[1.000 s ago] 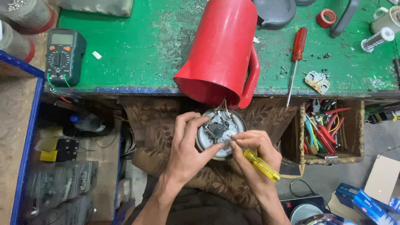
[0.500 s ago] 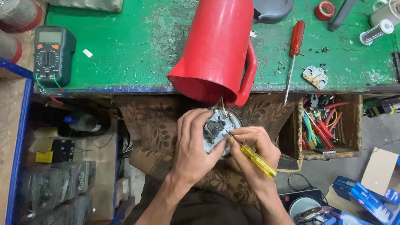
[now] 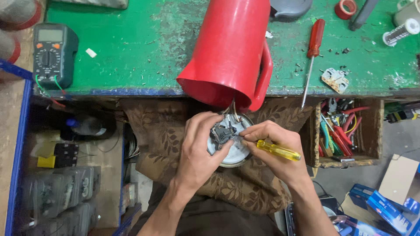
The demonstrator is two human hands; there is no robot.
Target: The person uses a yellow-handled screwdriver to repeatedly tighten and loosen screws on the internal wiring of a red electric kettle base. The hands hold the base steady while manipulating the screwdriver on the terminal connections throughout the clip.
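A red plastic kettle body lies on its side on the green workbench, its open base facing me, with wires running out of it. The wires lead to a round metal base plate with a dark part in its middle, held over my lap. My left hand grips the plate from the left, thumb on its face. My right hand holds a yellow-handled screwdriver, tip at the dark part.
On the bench lie a multimeter at the left, a red-handled screwdriver, a small white part and a tape roll. A wooden box of tools stands to my right. Blue shelving with parts is at my left.
The view has shifted slightly. My hands stay on the plate, and the screwdriver's handle now lies flatter, pointing right.
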